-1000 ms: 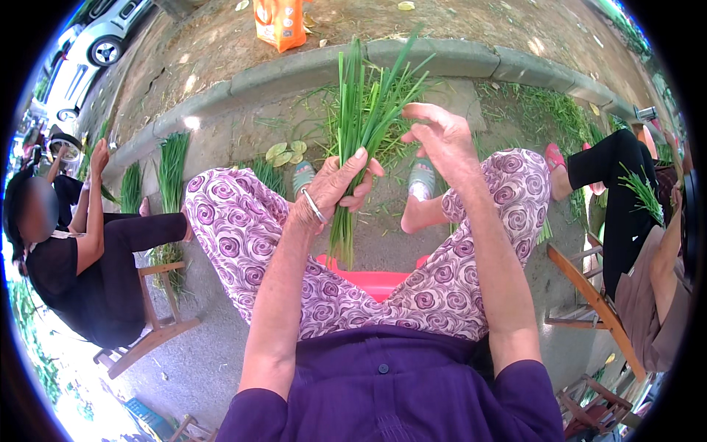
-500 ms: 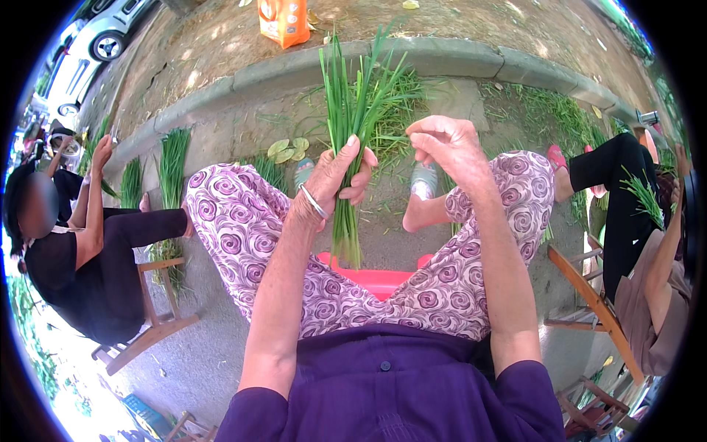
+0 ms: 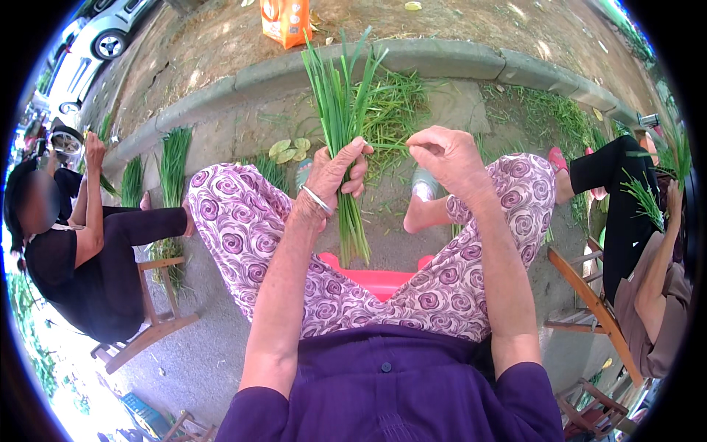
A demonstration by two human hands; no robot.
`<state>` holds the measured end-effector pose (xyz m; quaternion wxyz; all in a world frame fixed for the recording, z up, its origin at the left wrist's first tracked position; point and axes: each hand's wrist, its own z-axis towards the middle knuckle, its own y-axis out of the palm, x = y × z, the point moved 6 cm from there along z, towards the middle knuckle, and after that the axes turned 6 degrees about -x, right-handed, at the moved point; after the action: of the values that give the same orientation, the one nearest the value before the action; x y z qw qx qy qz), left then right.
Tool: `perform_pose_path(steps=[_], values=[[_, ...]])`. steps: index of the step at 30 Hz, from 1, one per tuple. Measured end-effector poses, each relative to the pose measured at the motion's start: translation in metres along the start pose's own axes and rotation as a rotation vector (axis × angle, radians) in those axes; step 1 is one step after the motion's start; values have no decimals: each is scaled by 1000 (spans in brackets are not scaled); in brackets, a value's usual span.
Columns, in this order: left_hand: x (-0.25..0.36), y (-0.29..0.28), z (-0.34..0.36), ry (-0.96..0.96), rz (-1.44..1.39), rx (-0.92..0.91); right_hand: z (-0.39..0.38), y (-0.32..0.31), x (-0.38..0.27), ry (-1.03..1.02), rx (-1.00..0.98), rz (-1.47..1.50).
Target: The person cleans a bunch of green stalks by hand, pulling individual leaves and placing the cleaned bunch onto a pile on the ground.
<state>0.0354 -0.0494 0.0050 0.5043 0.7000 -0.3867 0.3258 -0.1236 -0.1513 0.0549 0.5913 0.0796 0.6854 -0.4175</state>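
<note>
My left hand, with a silver bangle at the wrist, is closed round a bunch of garlic chives. The long green leaves fan out above the fist, and the paler ends hang below it over the gap between my knees. To its right, my right hand is closed in a pinch on a thin green chive leaf. That leaf stretches sideways from the thumb of my left hand to the pinching fingertips. Loose chive leaves lie heaped on the ground just beyond both hands.
A pink stool shows between my legs. Chive bundles lie at the left. People on wooden chairs sit at both sides, one chair at the right. A stone kerb crosses ahead, with an orange bag beyond it.
The bunch in my left hand has tilted, its tops leaning left and its lower ends swinging right. My right hand still pinches a leaf, which now spans to the left thumb.
</note>
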Motion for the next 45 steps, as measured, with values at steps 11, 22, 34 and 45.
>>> perform_pose_path(steps=[11,22,34,45], values=[[-3,-3,1,-2,38,8,-1,4,-6,-40,-32,-176],[-5,1,1,-55,131,18,1,-2,-7,-52,109,-239],[-6,17,-5,-111,240,-111,0,-41,-2,-223,486,-433],[-13,27,-9,-192,294,-232,6,-42,25,182,368,638]])
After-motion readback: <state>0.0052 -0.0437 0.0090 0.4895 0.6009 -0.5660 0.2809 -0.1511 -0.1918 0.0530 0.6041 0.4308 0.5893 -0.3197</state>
